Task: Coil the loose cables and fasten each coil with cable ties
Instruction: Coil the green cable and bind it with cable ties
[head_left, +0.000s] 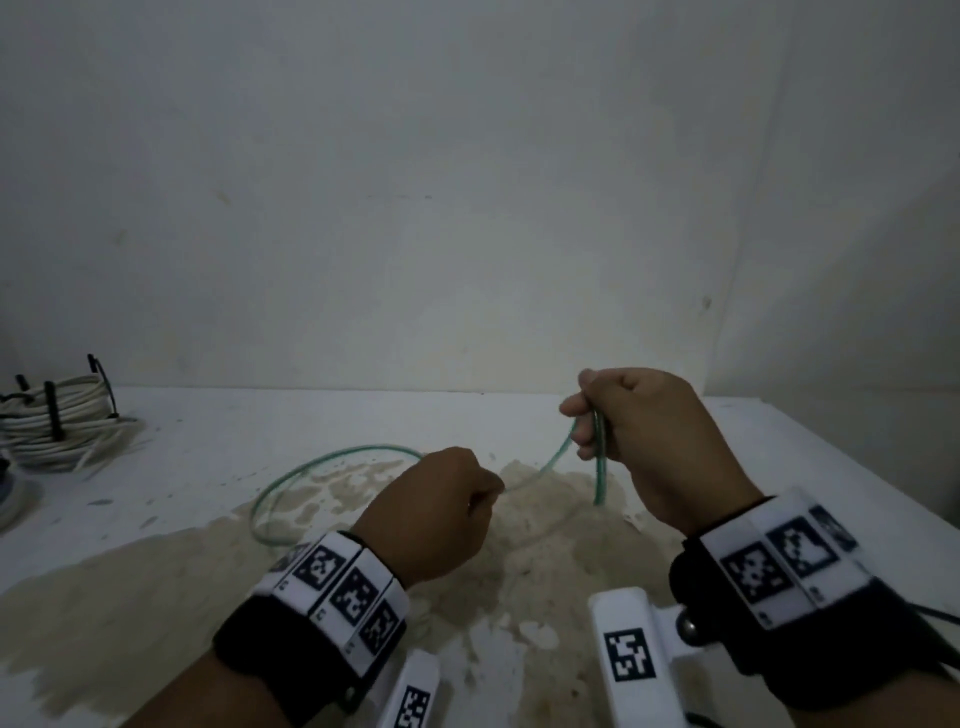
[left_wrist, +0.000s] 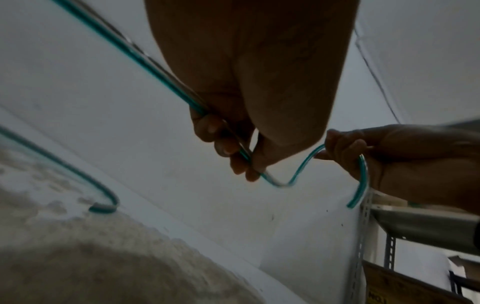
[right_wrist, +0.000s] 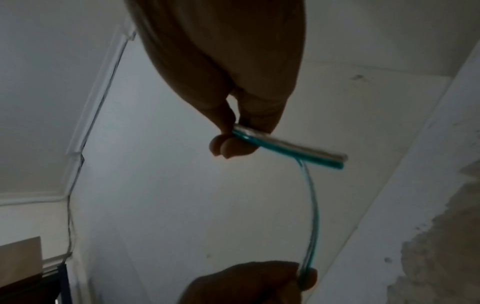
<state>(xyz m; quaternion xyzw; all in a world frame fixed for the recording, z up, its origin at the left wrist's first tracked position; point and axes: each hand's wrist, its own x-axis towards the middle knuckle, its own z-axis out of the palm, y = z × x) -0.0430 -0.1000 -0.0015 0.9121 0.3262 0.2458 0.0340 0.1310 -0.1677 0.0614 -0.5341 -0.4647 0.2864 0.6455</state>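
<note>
- One green cable (head_left: 332, 457) is seen at centre frame, looped on the stained white table (head_left: 779, 441).
- Its free end is pinched, raised, by the right hand (head_left: 649, 441); a nearby section is gripped by the left hand (head_left: 436, 514).
- One white cable coil (head_left: 57, 421), bound with black ties (head_left: 52, 410), lies at the left edge.

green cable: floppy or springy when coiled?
Probably semi-stiff: the green cable holds a broad open arc on the table. Its free end juts straight past the right hand, so coils may spring open. It looks glossy, possibly slippery.
</note>
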